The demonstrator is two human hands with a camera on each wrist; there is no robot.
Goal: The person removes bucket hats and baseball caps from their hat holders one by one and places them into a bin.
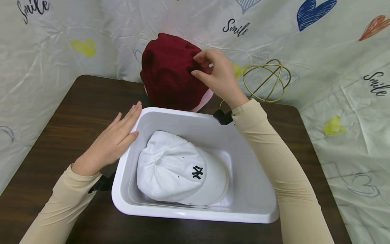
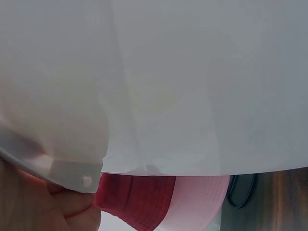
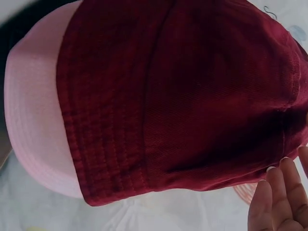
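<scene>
A dark red bucket hat [image 1: 173, 73] sits over a pink cap, whose brim [image 3: 41, 110] sticks out below it. At the hat's right side is my right hand [image 1: 219, 74], thumb and forefinger apart. In the right wrist view its fingers [image 3: 284, 192] reach the hat's crown edge nearly straight. My left hand [image 1: 114, 139] rests with extended fingers along the left rim of a white plastic bin [image 1: 195, 217]. Inside the bin lies a white baseball cap [image 1: 173, 166] with a black logo, its brim toward the right. The bin's wall [image 2: 168, 86] fills most of the left wrist view.
A gold wire stand [image 1: 268, 81] with a rounded cage top stands behind my right forearm. Under everything is a dark wooden table [image 1: 82, 105]. A white sheet [image 1: 106, 20] printed with hearts and "Smile" hangs behind and beside the table.
</scene>
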